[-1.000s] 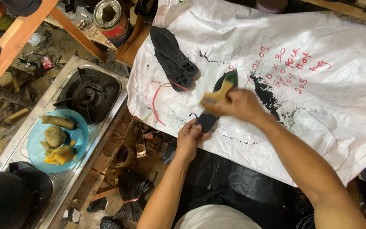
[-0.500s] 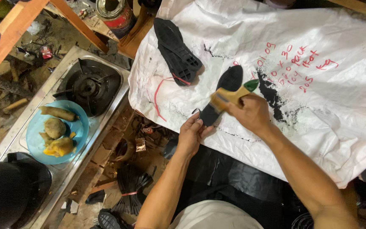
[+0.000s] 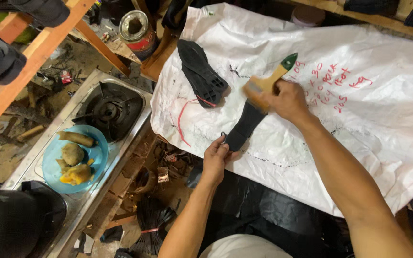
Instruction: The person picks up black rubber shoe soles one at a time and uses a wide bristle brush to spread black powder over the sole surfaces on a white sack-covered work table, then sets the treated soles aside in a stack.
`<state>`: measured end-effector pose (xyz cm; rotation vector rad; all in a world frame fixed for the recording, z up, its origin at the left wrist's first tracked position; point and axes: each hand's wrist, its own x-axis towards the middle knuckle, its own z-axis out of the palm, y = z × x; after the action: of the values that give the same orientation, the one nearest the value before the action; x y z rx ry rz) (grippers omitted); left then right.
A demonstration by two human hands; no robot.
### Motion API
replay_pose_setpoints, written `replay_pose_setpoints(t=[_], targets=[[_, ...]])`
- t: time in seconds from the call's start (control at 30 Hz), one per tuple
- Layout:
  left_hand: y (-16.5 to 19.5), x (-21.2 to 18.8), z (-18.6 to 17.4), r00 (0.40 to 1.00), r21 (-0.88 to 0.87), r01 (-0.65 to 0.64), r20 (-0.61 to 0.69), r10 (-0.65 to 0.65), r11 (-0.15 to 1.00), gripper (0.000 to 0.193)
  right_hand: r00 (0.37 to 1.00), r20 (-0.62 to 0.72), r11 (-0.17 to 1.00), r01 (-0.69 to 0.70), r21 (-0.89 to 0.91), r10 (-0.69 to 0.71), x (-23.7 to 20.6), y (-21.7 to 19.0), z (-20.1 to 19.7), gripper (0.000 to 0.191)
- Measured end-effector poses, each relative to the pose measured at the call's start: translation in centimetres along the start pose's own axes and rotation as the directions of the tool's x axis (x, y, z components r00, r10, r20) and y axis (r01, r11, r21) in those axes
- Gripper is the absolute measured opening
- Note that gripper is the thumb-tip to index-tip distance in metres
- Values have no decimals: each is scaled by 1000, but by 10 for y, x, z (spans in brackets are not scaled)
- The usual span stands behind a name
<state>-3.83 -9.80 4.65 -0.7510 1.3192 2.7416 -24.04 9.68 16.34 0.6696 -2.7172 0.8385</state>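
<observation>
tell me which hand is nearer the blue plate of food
Left. The left hand pinches the black sole's near end, right of the blue plate; the right hand brushes farther right.

black sole [image 3: 244,125], white sheet [image 3: 369,119], blue plate [image 3: 96,153]

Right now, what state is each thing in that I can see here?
Left hand: pinching the near end of the sole.
Right hand: gripping the brush.
Brush: bristles down on the sole.
Sole: flat on the white sheet.
Second sole: tread up, untouched.
Blue plate: holding food.
Burner: unlit.
</observation>
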Motion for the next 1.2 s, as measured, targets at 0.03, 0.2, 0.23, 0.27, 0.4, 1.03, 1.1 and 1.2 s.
replay_pose_setpoints(t=[0.03, 0.2, 0.23, 0.27, 0.4, 1.03, 1.1, 1.2], targets=[[3, -2, 1, 999, 28, -37, 11, 37, 999, 50, 994, 107, 997, -23, 73, 16, -2, 1, -2, 30], [28, -27, 13, 948, 376, -315, 171, 269, 871, 63, 980, -200, 999, 3, -42, -11, -22, -10, -15, 29], [35, -32, 17, 913, 530, -408, 216, 347, 744, 61, 973, -227, 1000, 30, 8, -27, -26, -14, -17, 29], [42, -35, 22, 871, 656, -479, 277, 405, 583, 59, 981, -174, 995, -69, 76, 82, -31, -18, -19, 29], [65, -40, 38, 781, 846, -524, 432, 450, 97, 45, 936, -49, 887, -313, 340, 349, -43, -31, -28, 26], [29, -24, -3, 999, 141, -40, 13, 38, 989, 36, 885, 396, 934, -326, 148, 245, -28, -42, 23, 40], [28, -26, -5, 1000, 115, -28, -3, 29, 993, 35, 950, 161, 939, -294, 180, 266, -10, -24, 16, 30], [29, -28, -6, 1000, 129, -5, 3, 5, 992, 34, 970, -233, 997, -78, -23, 70, -3, -6, 4, 24]])
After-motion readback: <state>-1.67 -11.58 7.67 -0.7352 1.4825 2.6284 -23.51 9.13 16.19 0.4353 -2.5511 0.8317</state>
